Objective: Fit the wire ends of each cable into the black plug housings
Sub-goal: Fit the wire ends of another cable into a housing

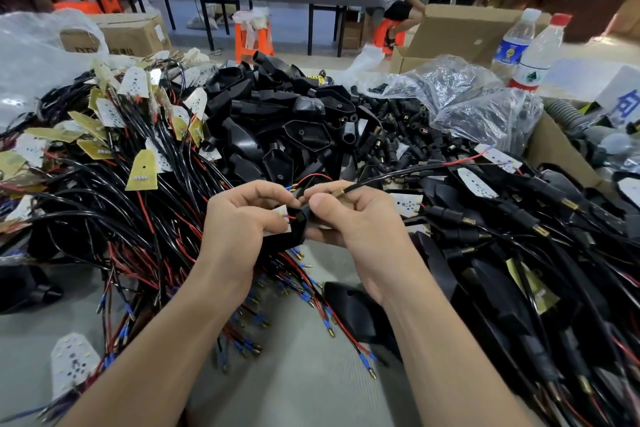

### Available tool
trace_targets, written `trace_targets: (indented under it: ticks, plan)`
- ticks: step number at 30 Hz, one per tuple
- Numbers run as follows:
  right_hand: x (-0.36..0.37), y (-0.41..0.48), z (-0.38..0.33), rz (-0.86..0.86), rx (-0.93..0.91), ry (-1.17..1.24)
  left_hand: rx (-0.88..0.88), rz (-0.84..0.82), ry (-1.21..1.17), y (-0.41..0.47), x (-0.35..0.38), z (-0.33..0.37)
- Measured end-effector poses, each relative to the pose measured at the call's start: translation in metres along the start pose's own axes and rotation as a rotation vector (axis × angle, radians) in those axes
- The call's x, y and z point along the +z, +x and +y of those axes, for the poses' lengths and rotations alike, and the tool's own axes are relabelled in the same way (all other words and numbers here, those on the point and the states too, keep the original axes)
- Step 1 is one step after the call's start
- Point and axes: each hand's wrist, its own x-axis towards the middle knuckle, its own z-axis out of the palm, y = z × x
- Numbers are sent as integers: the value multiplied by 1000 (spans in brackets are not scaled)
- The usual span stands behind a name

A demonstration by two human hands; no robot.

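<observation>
My left hand (242,218) grips a black plug housing (294,227) with a small white LED board tucked against it, and its fingertips pinch a red wire end (304,181) with a blue sleeve and brass tip. My right hand (349,215) pinches a black cable (381,177) just behind its brass tip, right above the housing. The two hands touch over the table's middle. Most of the housing is hidden by my fingers.
A tangle of black and red cables with LED boards (114,156) fills the left. A heap of black housings (277,114) lies behind, finished pieces (519,236) at the right. Plastic bags, a cardboard box (464,35) and two water bottles (526,48) stand at the far right.
</observation>
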Motion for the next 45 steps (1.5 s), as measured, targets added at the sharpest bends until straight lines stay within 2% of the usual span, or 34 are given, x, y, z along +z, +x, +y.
trace_targets:
  ticks: [2, 5, 7, 9, 13, 15, 17, 19, 20, 22, 25, 27, 29, 33, 35, 39, 41, 42, 43, 44, 45]
  plan:
    - [0, 1, -1, 95, -40, 24, 109, 51, 94, 0, 3, 4]
    - [-4, 4, -2, 242, -100, 73, 314, 190, 409, -2, 1, 3]
    - [-4, 5, -2, 286, -132, 78, 353, 273, 552, -4, -1, 2]
    - [-1, 5, 1, 288, -164, 33, 365, 330, 557, -7, -2, 2]
    - [1, 4, 6, 331, -258, -165, 514, 380, 577, -12, 1, 7]
    - [-1, 4, 5, 349, -292, -174, 408, 315, 446, -10, 1, 9]
    - [-2, 5, 2, 346, -302, -107, 204, 221, 274, -4, -2, 10]
    - [-3, 4, 0, 312, -289, -26, 81, 168, 233, 0, -6, 11]
    - [-3, 4, -1, 292, -281, -11, 72, 162, 273, 1, -8, 10]
    - [-2, 3, -1, 265, -269, -16, 150, 206, 445, -1, -9, 9]
    - [0, 2, -2, 255, -256, -35, 432, 350, 761, -8, -5, 9]
    - [-1, 2, -2, 255, -250, -38, 565, 342, 822, -7, -6, 6]
    - [0, 3, -1, 247, -208, 56, 481, 287, 691, -3, -8, 2]
    - [3, 2, -4, 211, -159, 186, -94, -12, 55, 3, 1, 3]
    - [3, 0, -9, 233, -194, 24, -241, -88, -122, 6, 4, 2]
    - [-7, -14, -23, 381, -208, -813, -308, -31, -261, 12, -4, 4]
    - [-2, -28, -35, 478, -369, -895, -295, 7, -248, 12, -9, 5]
    - [3, -35, -41, 530, -531, -930, -285, 14, -216, 12, -11, 5]
    - [8, -40, -48, 561, -691, -1064, -275, 9, -188, 11, -11, 7]
    - [10, -43, -53, 520, -780, -1256, -271, -11, -177, 10, -12, 10]
    - [10, -44, -58, 416, -778, -1455, -277, -40, -188, 8, -11, 14]
